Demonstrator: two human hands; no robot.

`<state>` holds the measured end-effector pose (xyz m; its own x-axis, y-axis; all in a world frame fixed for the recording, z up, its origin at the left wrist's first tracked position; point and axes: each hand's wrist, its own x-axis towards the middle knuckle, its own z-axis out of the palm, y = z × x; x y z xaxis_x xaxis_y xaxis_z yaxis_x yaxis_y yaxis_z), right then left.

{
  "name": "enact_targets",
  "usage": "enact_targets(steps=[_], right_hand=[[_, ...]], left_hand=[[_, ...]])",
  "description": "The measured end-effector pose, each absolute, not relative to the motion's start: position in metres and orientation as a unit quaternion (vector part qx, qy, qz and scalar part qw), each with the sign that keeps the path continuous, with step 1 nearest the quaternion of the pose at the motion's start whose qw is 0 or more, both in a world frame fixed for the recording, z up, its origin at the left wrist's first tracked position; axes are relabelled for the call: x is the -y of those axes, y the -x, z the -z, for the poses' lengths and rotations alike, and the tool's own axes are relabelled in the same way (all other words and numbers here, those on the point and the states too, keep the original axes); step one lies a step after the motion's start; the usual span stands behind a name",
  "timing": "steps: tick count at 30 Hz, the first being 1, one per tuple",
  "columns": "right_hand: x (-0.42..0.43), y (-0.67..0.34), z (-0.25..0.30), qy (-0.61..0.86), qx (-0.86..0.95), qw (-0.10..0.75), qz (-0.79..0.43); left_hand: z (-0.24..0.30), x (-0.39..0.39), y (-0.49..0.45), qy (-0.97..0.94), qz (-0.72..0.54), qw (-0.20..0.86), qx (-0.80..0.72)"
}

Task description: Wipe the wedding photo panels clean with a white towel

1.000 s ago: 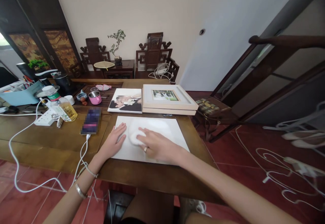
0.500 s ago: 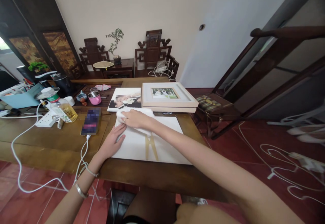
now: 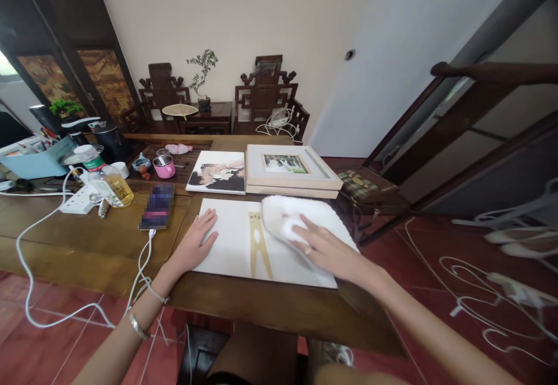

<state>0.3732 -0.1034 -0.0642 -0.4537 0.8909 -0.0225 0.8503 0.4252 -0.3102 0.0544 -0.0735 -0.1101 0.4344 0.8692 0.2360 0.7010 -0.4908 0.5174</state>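
Note:
A white panel (image 3: 231,245) with a gold peg-shaped stand (image 3: 258,242) lies flat on the wooden table (image 3: 108,239) in front of me. My left hand (image 3: 198,238) rests flat on its left edge, fingers stretched out. My right hand (image 3: 325,248) presses a white cloth (image 3: 283,216) onto the panel's right part, fingers spread over the cloth. Behind the panel lie a photo print (image 3: 217,171) and a stack of white picture frames (image 3: 290,168).
A phone (image 3: 157,206) with a white cable lies left of the panel, beside a bottle of yellow liquid (image 3: 108,186), a power strip (image 3: 78,203) and a pink cup (image 3: 164,167). Carved chairs (image 3: 265,97) stand behind. Cables trail over the red floor (image 3: 479,280) at right, by a stair rail (image 3: 479,71).
My right hand has swept the cloth from the panel's upper left corner across to its right side. My left hand has stayed on the left edge.

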Motion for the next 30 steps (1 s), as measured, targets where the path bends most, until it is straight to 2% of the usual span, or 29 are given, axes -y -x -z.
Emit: enact_targets(steps=[5, 8, 21, 30], right_hand=[[0.167, -0.376, 0.068, 0.437, 0.886, 0.076, -0.137], [0.177, -0.378, 0.069, 0.423, 0.893, 0.078, -0.132], [0.067, -0.372, 0.073, 0.457, 0.881, 0.092, -0.081], [0.165, -0.391, 0.063, 0.444, 0.879, 0.067, -0.163]], left_hand=[[0.109, 0.073, -0.055, -0.832, -0.232, 0.168, -0.474], [0.109, 0.073, -0.055, -0.834, -0.229, 0.164, -0.475], [0.106, 0.073, -0.055, -0.829, -0.233, 0.171, -0.478], [0.109, 0.073, -0.055, -0.831, -0.235, 0.164, -0.476]])
